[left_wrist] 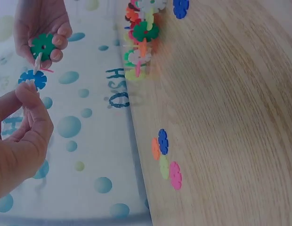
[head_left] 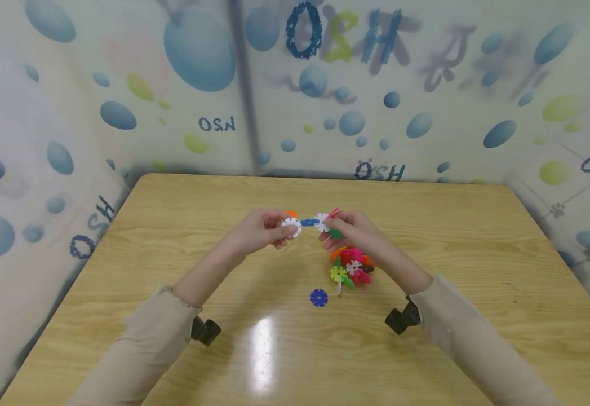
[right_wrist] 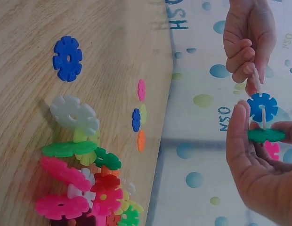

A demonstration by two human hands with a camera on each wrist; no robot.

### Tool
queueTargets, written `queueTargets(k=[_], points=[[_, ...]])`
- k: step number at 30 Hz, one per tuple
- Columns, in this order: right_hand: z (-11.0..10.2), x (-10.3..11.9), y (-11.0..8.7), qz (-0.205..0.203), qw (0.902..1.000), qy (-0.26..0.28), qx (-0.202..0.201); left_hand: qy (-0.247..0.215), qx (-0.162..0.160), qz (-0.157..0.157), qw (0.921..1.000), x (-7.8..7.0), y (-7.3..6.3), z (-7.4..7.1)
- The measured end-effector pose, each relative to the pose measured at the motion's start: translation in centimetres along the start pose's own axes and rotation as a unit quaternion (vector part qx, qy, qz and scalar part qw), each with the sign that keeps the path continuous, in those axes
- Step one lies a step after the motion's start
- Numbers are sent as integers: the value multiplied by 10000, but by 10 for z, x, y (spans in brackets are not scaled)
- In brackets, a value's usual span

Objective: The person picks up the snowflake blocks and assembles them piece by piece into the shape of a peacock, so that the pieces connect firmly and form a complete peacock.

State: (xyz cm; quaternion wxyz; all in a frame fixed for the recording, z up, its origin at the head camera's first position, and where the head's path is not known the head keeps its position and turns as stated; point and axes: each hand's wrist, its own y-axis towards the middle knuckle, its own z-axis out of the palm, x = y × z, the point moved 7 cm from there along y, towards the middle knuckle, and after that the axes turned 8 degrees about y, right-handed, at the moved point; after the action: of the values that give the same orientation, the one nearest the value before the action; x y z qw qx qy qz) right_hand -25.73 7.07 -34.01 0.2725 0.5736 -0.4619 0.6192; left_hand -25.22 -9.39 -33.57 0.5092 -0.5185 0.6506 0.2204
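Above the table, both hands hold a short chain of notched plastic snowflake discs. My left hand (head_left: pixel 255 232) pinches the white disc (head_left: pixel 292 227) at its left end between thumb and fingers. A blue disc (right_wrist: pixel 263 107) joins this to a second white disc (head_left: pixel 320 222). At the right end, my right hand (head_left: pixel 355 228) grips a green disc (left_wrist: pixel 43 46) by its edges; a pink disc (right_wrist: pixel 272 149) also sticks out there, partly hidden by the fingers. The blue disc sits edge-on between the hands in the head view.
Below the right hand lies a multicoloured heap of discs (head_left: pixel 353 267). A single dark blue disc (head_left: pixel 319 298) lies flat nearer the front. Farther back are several flat discs, among them a pink one (left_wrist: pixel 175 175) and an orange one (left_wrist: pixel 156 149). A patterned wall covering (head_left: pixel 295 141) rises behind the wooden table (head_left: pixel 198 349).
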Motion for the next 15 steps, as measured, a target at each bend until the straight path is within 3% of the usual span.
queueTargets(k=[8,15], points=[[4,6,-3,-241,9997,-82,68,-196,-113,-47,9997,-3,-4,0],[8,11,-4,-495,9976,-482,72,-39,121,465,9988,-7,-6,4]])
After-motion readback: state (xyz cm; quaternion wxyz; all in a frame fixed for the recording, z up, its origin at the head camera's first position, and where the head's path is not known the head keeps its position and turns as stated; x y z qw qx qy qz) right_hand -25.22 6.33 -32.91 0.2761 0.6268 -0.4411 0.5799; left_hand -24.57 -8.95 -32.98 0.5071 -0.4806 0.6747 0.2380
